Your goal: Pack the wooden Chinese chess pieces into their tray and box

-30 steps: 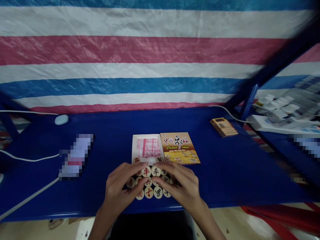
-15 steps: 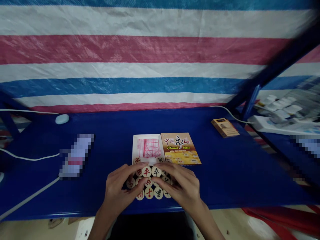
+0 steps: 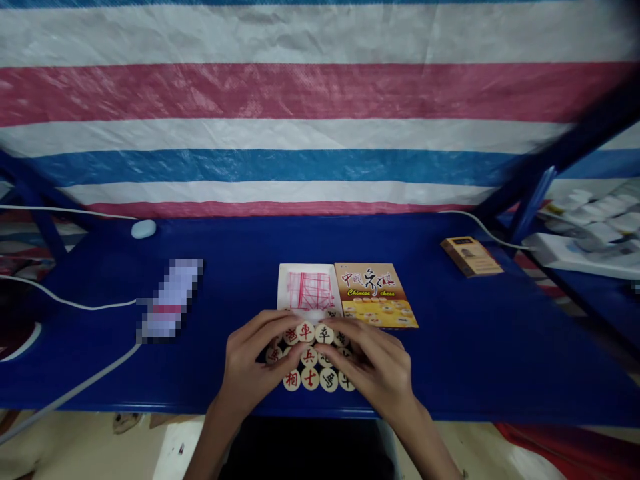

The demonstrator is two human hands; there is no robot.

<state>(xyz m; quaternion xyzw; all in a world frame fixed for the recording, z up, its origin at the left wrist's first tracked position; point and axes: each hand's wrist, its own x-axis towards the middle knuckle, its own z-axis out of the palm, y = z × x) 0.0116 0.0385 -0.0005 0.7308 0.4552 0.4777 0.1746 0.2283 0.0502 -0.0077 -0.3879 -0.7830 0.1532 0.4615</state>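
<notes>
My left hand pinches a round Chinese chess piece with a red character between thumb and fingers. Beside it, a piece with a black character is pinched by my right hand. Below and around these two, several more round pieces lie close together in rows, among them a red-marked one and a black-marked one at the near side. Fingers hide part of the rows. Just beyond my hands is an open white box tray with red lines showing inside it.
A Chinese chess box lid lies right of the tray. Farther right is a small brown box. On the left are a blurred-out phone with a cable and a pale rounded object. A striped sheet hangs behind the blue table.
The view has swung slightly left, so everything sits farther right in the picture. Both hands still pinch the same two pieces, with little visible movement of their own.
</notes>
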